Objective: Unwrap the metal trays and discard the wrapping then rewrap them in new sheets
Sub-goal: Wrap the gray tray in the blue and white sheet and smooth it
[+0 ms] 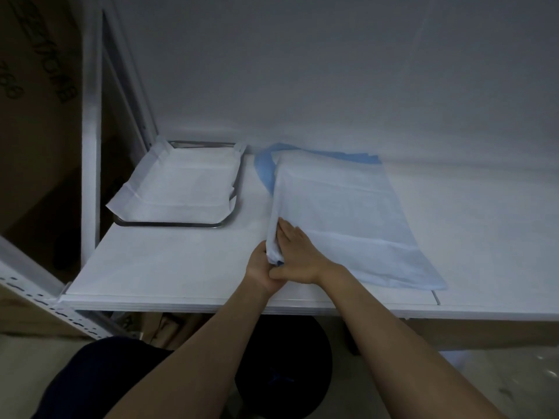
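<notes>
A metal tray (169, 224) stands at the back left of the white table, with a white sheet (184, 186) lying in it and hanging over its left rim. To its right lies a wrapped bundle (348, 213) in a pale sheet, with a blue sheet (264, 167) showing under its far left edge. My left hand (260, 267) grips the bundle's near left corner, where the sheet is bunched up. My right hand (298, 255) rests flat on the sheet right beside that corner, fingers pointing away from me. The two hands touch near the thumbs.
The white table (169, 267) ends in a front edge close to me. A white metal rack post (90, 146) stands at the left with cardboard boxes (39, 101) behind it. A grey wall rises behind the table. A dark round object sits under the table.
</notes>
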